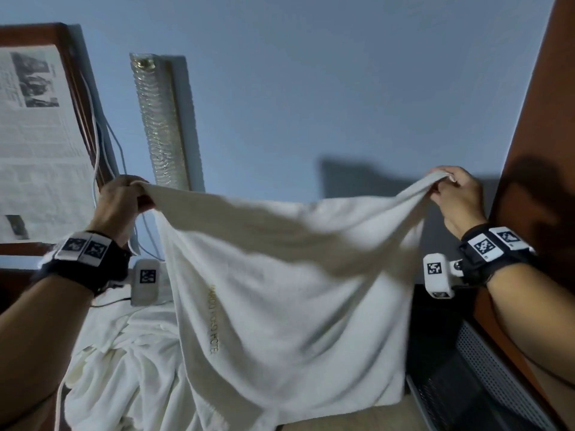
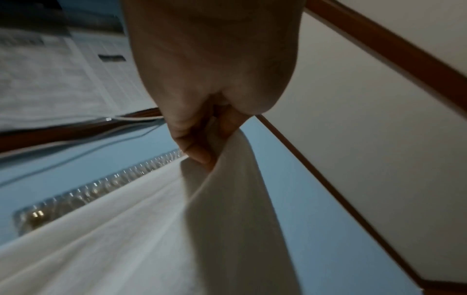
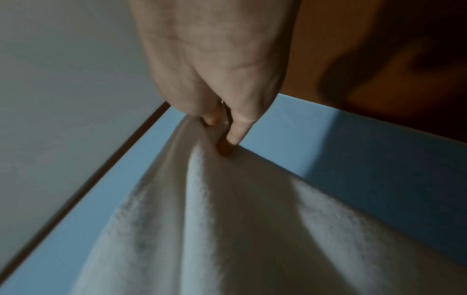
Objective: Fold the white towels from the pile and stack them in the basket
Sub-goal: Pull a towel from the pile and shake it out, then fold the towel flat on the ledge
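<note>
White terry hotel towel (image 1: 286, 306) hangs spread in mid-air, its top corners pinched by the left hand (image 1: 123, 202) at nine o'clock and the right hand (image 1: 455, 197) at three, unfolded, while the crumpled pile (image 1: 118, 362) waits at seven o'clock, so I'd say folding has hardly started.
</note>
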Demonstrator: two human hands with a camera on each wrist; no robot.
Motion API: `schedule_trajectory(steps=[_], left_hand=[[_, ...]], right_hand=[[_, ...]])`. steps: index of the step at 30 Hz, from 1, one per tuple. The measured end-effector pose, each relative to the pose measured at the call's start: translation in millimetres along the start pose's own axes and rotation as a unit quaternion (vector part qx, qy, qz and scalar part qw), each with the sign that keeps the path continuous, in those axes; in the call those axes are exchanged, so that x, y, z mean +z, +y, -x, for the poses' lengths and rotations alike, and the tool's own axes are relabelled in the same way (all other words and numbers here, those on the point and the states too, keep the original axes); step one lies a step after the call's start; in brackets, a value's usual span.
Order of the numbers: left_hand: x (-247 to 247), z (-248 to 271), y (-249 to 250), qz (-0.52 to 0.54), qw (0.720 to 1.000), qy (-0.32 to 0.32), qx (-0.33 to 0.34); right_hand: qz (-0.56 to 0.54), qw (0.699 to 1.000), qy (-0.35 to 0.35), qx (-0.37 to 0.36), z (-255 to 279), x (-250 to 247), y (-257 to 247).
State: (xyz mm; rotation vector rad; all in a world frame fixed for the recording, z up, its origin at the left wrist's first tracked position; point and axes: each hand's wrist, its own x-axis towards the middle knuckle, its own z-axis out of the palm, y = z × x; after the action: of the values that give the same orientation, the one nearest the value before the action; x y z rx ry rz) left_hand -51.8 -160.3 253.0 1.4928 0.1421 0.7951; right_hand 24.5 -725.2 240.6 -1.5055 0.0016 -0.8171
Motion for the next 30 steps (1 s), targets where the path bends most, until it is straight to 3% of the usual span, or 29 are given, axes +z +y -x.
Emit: schedule_trajectory(steps=[2,5,8,11,15,17,24,30], left_hand=[[14.6,22.2,6.1,0.057,0.997,-0.054,0.007],[45.9,63.0,16.7,0.063,0.983,-0.169,0.029],[73.5,104.5,17.4,0.058,0.957,-0.279,0.051],[83.5,135.4,-2.3,0.008,0.950,-0.304,0.069],[79.9,170.0,-34.6,-0.092,0.931,-0.334,0.112],[74.0,181.8,-53.3,-0.106,0.934,-0.334,0.073],[56.8,237.0,-112.2,0.086,0.959,-0.226,-0.151],[52.1,266.9,-128.0,0.131,0.961,-0.179,-0.163]], right_hand=[[-0.031,0.998,-0.048,-0.019,19.1,13.7,-10.6],[-0.016,0.984,-0.164,-0.068,59.1,43.5,-33.3],[0.066,0.940,-0.294,-0.160,109.1,67.6,-51.6],[0.092,0.903,-0.378,-0.181,157.7,79.8,-47.9],[0.078,0.881,-0.441,-0.151,211.6,80.1,-23.6],[0.086,0.880,-0.447,-0.132,230.7,79.0,-4.3],[0.051,0.904,-0.422,-0.054,285.5,73.5,44.9],[0.017,0.918,-0.395,-0.018,314.1,76.1,56.3]])
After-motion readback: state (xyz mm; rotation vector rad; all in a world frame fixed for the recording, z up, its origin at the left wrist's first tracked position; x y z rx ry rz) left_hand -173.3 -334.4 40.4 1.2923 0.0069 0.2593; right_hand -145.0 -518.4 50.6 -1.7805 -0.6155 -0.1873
